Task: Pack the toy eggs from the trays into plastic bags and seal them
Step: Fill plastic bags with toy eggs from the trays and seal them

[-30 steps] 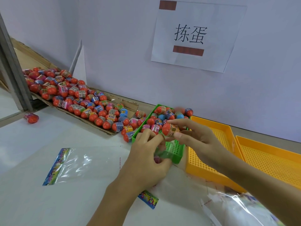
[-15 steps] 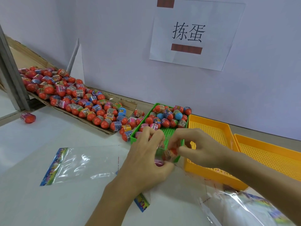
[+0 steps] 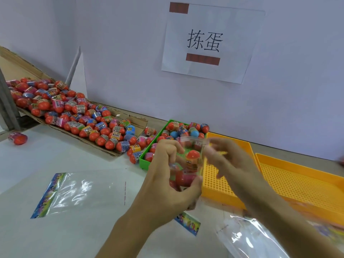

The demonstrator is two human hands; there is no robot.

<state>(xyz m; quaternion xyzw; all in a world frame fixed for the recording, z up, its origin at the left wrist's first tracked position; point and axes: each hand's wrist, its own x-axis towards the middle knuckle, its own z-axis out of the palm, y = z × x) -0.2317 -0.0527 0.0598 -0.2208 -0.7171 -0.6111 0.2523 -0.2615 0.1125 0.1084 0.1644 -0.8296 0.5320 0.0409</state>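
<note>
Toy eggs [image 3: 189, 168] sit inside a clear plastic bag [image 3: 193, 146] gripped from below by the left hand [image 3: 167, 183], while the blurred right hand [image 3: 223, 161] pinches its upper edge above the green tray [image 3: 147, 161].

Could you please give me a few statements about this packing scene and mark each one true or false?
1. The left hand grips a clear bag with toy eggs inside. True.
2. The green tray is empty. False: it holds eggs at its far end.
3. The two yellow trays sit to the right of the green tray. True.
4. A flat plastic bag lies on the table at the left. True.
5. The lone egg at far left sits on the cardboard. False: it lies apart on the table.
</note>
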